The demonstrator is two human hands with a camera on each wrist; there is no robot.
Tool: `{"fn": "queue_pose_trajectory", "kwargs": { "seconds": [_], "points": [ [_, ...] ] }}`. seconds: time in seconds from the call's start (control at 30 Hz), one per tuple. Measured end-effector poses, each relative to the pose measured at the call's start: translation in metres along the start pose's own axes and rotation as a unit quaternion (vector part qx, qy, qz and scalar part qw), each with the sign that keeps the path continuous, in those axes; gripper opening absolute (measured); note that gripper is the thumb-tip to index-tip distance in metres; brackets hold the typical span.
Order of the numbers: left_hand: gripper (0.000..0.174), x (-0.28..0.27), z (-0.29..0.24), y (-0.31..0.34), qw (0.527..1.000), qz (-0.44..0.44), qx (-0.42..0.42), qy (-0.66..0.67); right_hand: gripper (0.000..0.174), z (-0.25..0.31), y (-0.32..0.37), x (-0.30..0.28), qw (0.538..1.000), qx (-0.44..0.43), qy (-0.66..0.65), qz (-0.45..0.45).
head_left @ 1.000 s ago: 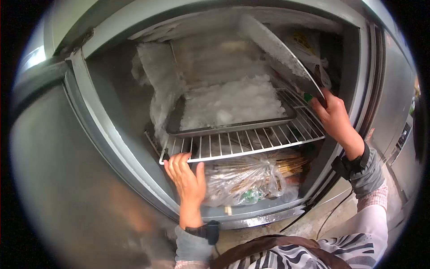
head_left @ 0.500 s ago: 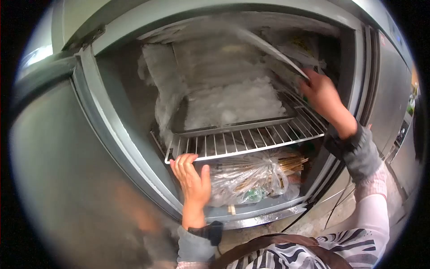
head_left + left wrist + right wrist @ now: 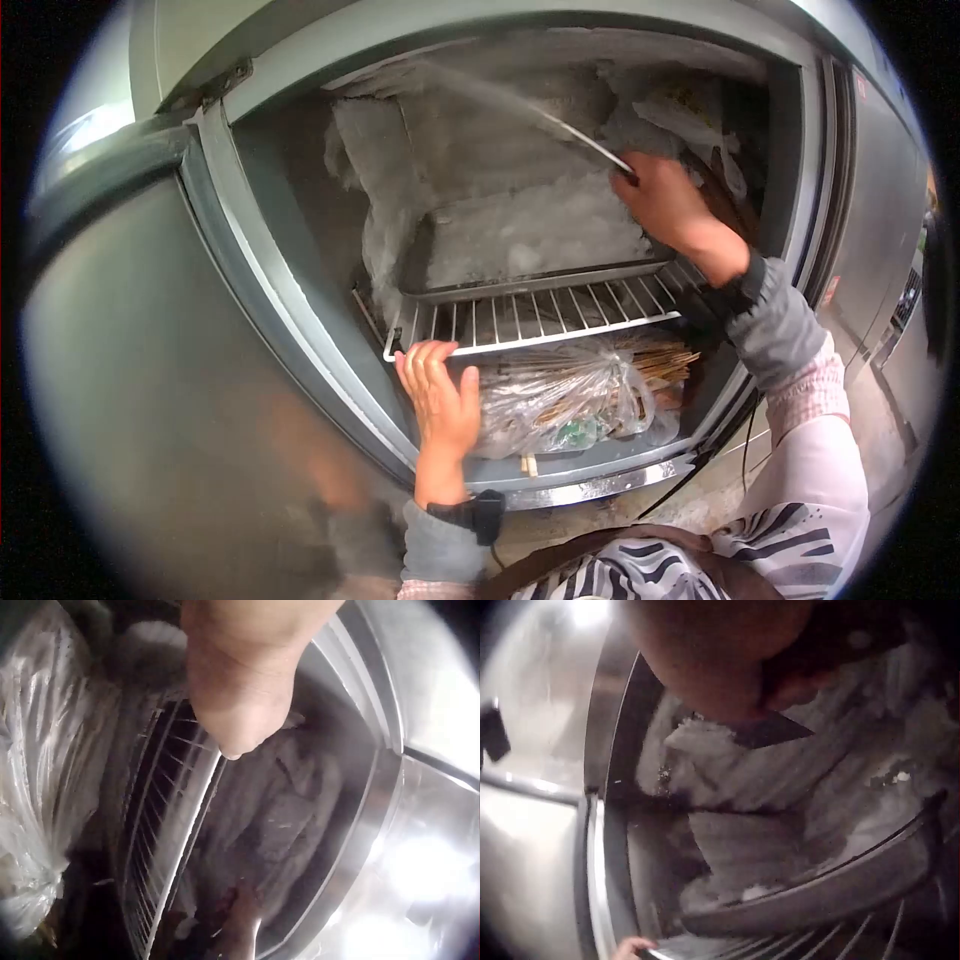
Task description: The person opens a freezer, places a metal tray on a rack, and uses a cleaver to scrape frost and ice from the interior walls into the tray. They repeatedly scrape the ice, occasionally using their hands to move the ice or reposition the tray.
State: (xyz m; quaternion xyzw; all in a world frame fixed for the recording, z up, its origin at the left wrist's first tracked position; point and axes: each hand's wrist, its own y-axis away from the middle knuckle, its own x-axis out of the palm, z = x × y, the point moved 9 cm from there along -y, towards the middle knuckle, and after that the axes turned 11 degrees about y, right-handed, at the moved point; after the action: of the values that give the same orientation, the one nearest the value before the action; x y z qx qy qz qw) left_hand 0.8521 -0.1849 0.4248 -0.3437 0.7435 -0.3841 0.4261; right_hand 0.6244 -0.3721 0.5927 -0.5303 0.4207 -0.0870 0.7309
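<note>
My right hand (image 3: 675, 205) grips the dark handle of a broad-bladed knife (image 3: 585, 138), its blade pointing up and left above a frost-filled tray (image 3: 535, 282). In the right wrist view part of the blade (image 3: 776, 732) shows below the hand (image 3: 712, 656), near frosted walls. My left hand (image 3: 445, 405) rests its fingers on the front left edge of the white wire rack (image 3: 565, 335), thumb apart. The left wrist view shows the hand (image 3: 244, 675) at the rack's edge (image 3: 184, 836). The tray stands on this rack.
Below the rack lies a clear plastic bag (image 3: 560, 400) of thin sticks. Thick frost (image 3: 375, 190) coats the freezer's left inner wall. A metal door (image 3: 130, 380) stands at the left; more bags (image 3: 690, 115) lie at the back right.
My right hand has moved left and slightly up with the knife, whose blurred blade swings further left above the tray. The left hand stays at the rack's corner; the view has shifted slightly.
</note>
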Motion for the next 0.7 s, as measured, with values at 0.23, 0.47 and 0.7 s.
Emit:
{"fn": "queue_pose_trajectory", "kwargs": {
  "seconds": [0.23, 0.47, 0.7],
  "points": [
    [0.031, -0.004, 0.001, 0.001, 1.0, 0.001, -0.002, 0.014, 0.027, -0.033, 0.042, -0.046, 0.999, 0.048, 0.016, 0.007],
    [0.032, -0.002, 0.001, 0.002, 1.0, 0.004, 0.013, 0.017, 0.02, 0.015, -0.02, -0.014, 0.999, -0.041, 0.005, -0.006],
    [0.032, -0.006, 0.002, 0.001, 0.999, -0.009, 0.016, 0.035, 0.03, -0.035, 0.04, -0.042, 0.996, 0.052, 0.075, 0.007]
  ]
}}
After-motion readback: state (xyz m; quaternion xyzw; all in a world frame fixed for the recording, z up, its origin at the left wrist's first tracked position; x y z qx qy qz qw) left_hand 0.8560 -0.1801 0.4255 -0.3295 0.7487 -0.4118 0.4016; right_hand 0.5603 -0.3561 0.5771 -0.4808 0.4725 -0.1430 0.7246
